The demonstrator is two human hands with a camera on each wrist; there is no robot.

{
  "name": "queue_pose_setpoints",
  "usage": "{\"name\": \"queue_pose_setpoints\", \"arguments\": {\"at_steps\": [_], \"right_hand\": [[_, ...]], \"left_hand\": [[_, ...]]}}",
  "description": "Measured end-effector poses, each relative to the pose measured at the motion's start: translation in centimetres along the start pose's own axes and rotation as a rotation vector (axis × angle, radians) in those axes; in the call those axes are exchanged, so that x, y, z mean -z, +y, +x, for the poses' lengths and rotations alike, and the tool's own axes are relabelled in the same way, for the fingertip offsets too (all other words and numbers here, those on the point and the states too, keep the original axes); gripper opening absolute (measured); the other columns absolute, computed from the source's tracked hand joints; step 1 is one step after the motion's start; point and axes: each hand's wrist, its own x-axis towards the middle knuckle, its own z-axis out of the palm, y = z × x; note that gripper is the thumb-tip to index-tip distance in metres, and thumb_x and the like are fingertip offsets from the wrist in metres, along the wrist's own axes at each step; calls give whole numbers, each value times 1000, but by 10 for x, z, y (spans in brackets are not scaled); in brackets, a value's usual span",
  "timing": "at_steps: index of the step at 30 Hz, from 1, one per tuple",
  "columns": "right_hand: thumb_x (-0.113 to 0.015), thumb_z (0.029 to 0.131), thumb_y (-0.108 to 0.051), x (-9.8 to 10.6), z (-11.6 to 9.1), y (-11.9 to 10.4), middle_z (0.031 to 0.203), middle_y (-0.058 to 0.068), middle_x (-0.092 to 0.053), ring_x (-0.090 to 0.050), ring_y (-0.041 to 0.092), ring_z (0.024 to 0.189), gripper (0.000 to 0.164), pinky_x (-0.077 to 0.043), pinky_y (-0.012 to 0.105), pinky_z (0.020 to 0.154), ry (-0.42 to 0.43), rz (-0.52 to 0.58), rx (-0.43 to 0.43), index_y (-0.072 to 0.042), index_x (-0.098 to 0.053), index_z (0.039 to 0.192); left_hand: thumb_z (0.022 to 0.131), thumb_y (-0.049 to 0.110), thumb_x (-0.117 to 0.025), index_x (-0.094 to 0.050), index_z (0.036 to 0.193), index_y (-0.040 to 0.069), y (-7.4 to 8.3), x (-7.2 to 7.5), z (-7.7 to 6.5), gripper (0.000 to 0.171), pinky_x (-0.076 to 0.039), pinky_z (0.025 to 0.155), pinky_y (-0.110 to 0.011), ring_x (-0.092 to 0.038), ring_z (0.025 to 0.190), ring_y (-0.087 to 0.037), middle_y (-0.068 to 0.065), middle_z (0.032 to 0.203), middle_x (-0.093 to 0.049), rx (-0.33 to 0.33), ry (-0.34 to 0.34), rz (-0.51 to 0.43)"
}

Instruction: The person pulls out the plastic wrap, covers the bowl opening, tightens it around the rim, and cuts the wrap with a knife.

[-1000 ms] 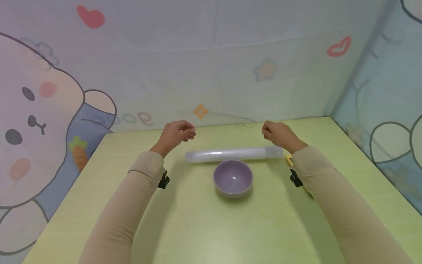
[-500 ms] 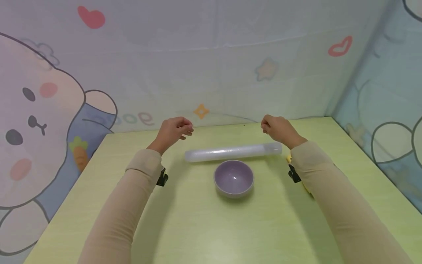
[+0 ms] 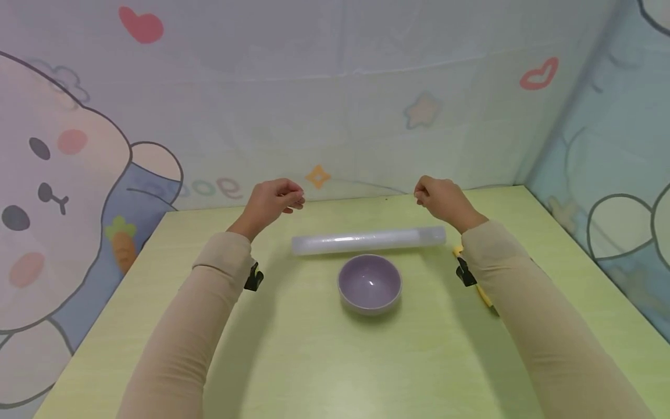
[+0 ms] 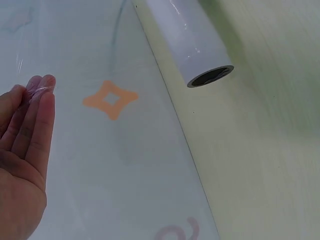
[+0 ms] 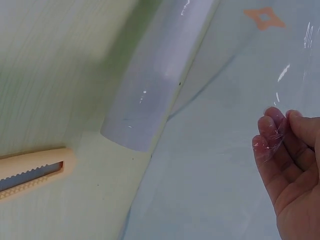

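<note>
A corner of clear cling film (image 4: 38, 92) is pinched between the thumb and fingers of my left hand (image 3: 268, 203), raised beyond the left end of the roll. My right hand (image 3: 446, 202) pinches another bit of the cling film (image 5: 271, 142) near the roll's right end. Faint glints show between the hands; the sheet itself is hard to see. Below them the whitish cling film roll (image 3: 369, 240) lies crosswise on the table, its hollow core visible in the left wrist view. Nearer to me, a purple bowl (image 3: 369, 283) stands upright with nothing visible inside.
A yellow utility knife (image 5: 35, 170) lies on the table, partly hidden under my right forearm in the head view. The pale green table (image 3: 335, 366) meets a cartoon-printed curtain (image 3: 366, 134) at its back edge. Another printed curtain (image 3: 617, 169) borders the right side.
Both hands have risen away from me, the left also drifting slightly left, still pinching the film. The roll has shifted slightly away from me. The bowl stays put.
</note>
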Motion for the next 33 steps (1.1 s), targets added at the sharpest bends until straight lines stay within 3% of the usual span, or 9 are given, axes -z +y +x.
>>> {"name": "queue_pose_setpoints", "arguments": {"at_steps": [13,26,33], "right_hand": [[-43,98,-14,-7,-4,4,101,19,-64,-61,31,92,18,-47,40,74,15,21,9,-1,-53,105],[-42,98,-14,2,-1,-1,101,18,-62,-59,30,87,19,-45,40,73,27,11,13,-1,-52,106],[-43,98,-14,6,0,-3,99,17,-62,-59,29,85,18,-44,40,73,35,5,18,-1,-52,106]], "left_hand": [[93,19,-53,-61,105,4,0,-1,-2,20,-52,79,-31,-65,88,-19,-14,100,-68,-25,-36,75],[94,19,-52,-60,106,5,7,5,3,20,-51,79,-30,-65,89,-19,-12,100,-68,-44,-21,117],[94,19,-53,-62,105,4,11,7,5,20,-52,79,-30,-65,92,-24,-13,98,-68,-40,19,87]]}}
